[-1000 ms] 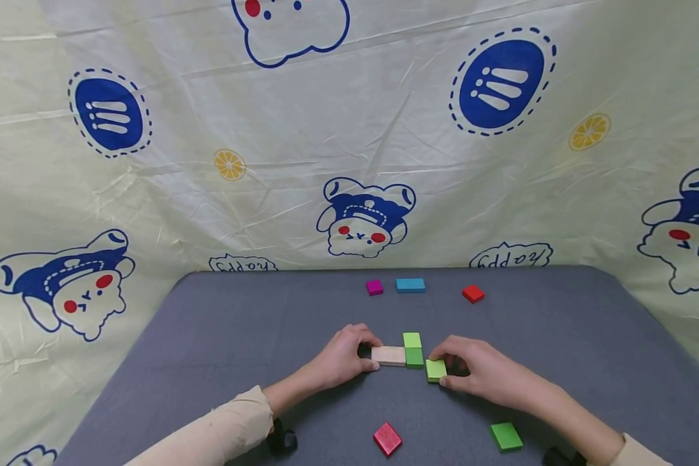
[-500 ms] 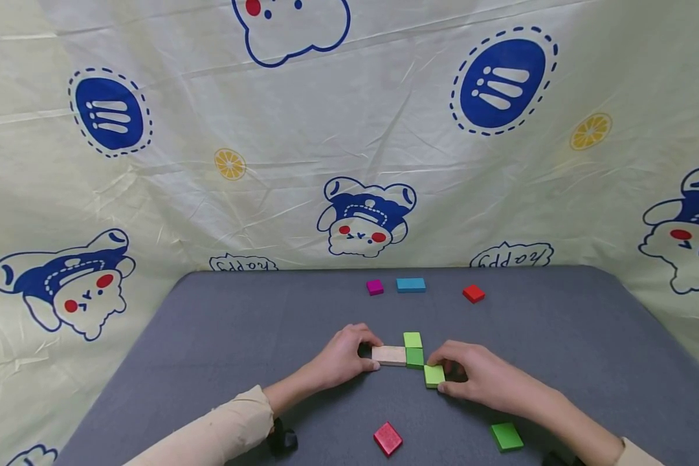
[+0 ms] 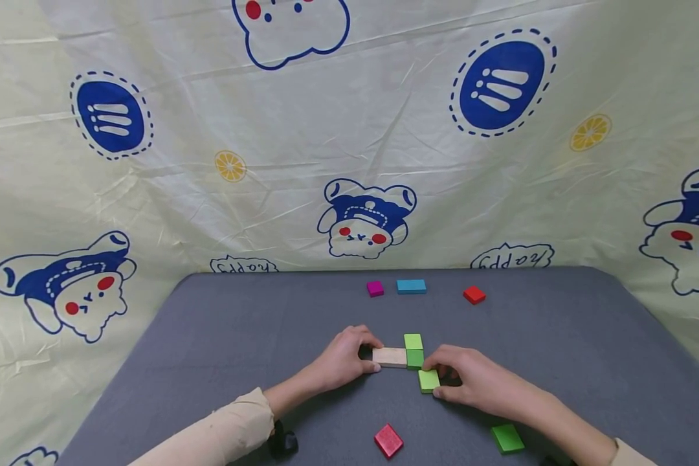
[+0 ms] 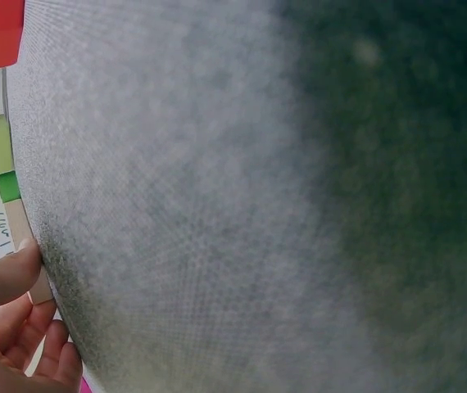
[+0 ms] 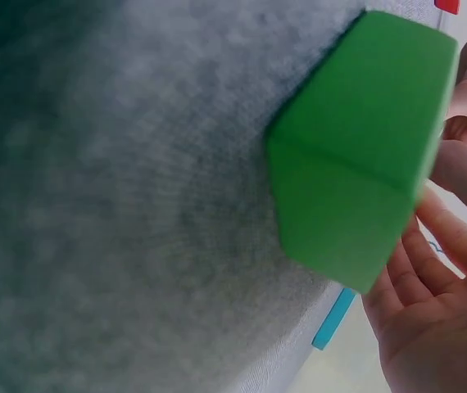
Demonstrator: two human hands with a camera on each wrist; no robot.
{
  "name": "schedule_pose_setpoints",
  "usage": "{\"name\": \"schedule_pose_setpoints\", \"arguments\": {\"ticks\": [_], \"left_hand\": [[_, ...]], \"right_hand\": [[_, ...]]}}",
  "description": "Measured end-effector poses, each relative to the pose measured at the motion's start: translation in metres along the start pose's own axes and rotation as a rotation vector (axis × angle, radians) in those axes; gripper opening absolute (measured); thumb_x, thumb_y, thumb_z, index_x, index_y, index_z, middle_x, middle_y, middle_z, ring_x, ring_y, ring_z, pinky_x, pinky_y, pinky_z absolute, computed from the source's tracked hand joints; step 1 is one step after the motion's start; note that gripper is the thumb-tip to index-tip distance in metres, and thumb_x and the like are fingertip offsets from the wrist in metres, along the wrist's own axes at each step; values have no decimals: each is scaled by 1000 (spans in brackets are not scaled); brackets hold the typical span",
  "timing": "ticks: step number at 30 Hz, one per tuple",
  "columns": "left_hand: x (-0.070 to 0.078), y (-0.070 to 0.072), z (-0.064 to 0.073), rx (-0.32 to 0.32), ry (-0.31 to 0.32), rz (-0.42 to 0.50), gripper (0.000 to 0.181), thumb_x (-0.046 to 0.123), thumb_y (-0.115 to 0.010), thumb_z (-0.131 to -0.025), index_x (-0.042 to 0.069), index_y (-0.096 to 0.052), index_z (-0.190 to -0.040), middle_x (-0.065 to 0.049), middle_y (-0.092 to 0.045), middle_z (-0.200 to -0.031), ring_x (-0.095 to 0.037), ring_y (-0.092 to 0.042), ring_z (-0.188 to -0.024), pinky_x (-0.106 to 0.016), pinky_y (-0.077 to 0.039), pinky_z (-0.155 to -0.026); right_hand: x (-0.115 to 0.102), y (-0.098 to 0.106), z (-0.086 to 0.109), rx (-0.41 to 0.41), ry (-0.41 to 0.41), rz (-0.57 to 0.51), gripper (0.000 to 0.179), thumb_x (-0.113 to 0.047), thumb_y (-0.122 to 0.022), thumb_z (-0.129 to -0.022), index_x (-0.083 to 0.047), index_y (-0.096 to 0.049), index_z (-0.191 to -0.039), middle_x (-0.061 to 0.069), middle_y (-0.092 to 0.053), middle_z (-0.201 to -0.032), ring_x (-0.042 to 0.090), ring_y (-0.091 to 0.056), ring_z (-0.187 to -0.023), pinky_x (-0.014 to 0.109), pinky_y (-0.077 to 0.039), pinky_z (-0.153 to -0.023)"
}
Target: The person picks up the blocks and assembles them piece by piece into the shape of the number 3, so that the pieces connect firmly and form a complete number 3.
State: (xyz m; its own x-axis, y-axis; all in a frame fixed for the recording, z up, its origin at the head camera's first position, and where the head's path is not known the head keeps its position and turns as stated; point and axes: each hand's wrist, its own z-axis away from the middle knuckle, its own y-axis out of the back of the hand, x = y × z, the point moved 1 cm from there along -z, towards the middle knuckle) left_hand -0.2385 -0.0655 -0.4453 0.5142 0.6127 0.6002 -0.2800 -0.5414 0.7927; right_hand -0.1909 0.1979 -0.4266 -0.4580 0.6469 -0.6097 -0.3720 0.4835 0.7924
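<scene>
My left hand [image 3: 345,361] grips the left end of a pale wooden block [image 3: 390,357] between thumb and fingers; the left wrist view shows the thumb on the block [image 4: 22,225]. Against its right end sits a green block [image 3: 415,360], with a lime-green block [image 3: 413,341] just behind that one. Thumb and fingers of my right hand [image 3: 472,380] pinch another lime-green block [image 3: 428,382], right at the green block's near right corner. In the right wrist view my right hand [image 5: 438,303] is partly covered by a large nearby green block [image 5: 356,155].
On the grey table [image 3: 239,310], a magenta block [image 3: 375,288], a blue block [image 3: 411,287] and a red block [image 3: 474,295] lie toward the back. Nearer me are a pinkish-red block [image 3: 389,441] and a green block [image 3: 507,439]. A printed cloth [image 3: 198,213] hangs behind.
My right hand has slid the pinched lime-green block left and toward me, to the near side of the green block. The left hand and the wooden block stay in place.
</scene>
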Motion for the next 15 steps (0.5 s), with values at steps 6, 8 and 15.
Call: {"name": "schedule_pose_setpoints", "arguments": {"ticks": [6,8,15], "left_hand": [[1,1,1,0,-3,4,26,13,-81,-82,13,-74,-107,8,-62,-100,-11,-52,-96,-29,-43,-85],[1,1,1,0,-1,3,26,13,-81,-82,13,-74,-107,8,-62,-100,-11,-52,-96,-29,-43,-86],[1,0,0,2,2,-1,26,14,-81,-82,13,-74,-107,8,-62,-100,-11,-52,-96,-30,-43,-86]], "right_hand": [[-1,0,-2,3,-28,-21,32,-24,-78,-85,-19,-64,-113,-12,-57,-99,7,-56,-87,29,-50,-75],[-1,1,-2,6,-36,-22,33,-24,-79,-84,-18,-64,-114,-12,-58,-100,7,-56,-88,29,-50,-75],[-1,1,-2,6,-42,-23,34,-20,-80,-83,-16,-65,-113,-11,-59,-99,7,-56,-88,29,-50,-75]]}}
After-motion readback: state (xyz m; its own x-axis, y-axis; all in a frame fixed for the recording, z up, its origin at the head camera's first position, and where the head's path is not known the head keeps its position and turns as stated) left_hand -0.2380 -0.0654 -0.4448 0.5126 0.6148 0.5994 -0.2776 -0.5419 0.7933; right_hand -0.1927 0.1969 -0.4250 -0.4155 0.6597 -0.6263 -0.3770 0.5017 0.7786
